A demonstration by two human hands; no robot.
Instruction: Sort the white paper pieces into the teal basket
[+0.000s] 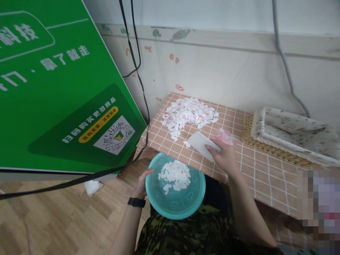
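Observation:
My left hand (143, 182) grips the left rim of a round turquoise plastic basket (174, 209), held just below the table edge. Inside it lies a heap of small torn white paper scraps (175, 175). My right hand (224, 156) is closed on a flat white rectangular card or scraper (202, 145), tilted over the table's front edge. One loose scrap touches or lies close to its left corner. Farther back on the table spreads a larger pile of white and pinkish paper scraps (188, 115). A pink fluffy clump (224, 135) sits just behind my right hand.
The table wears a brown checked cloth (265, 177). A wicker basket with patterned lining (289, 138) stands at the right. A green sign panel (66, 88) fills the left, with a black cable (143, 95) hanging beside it. A white crumpled piece (92, 187) lies on the wooden floor.

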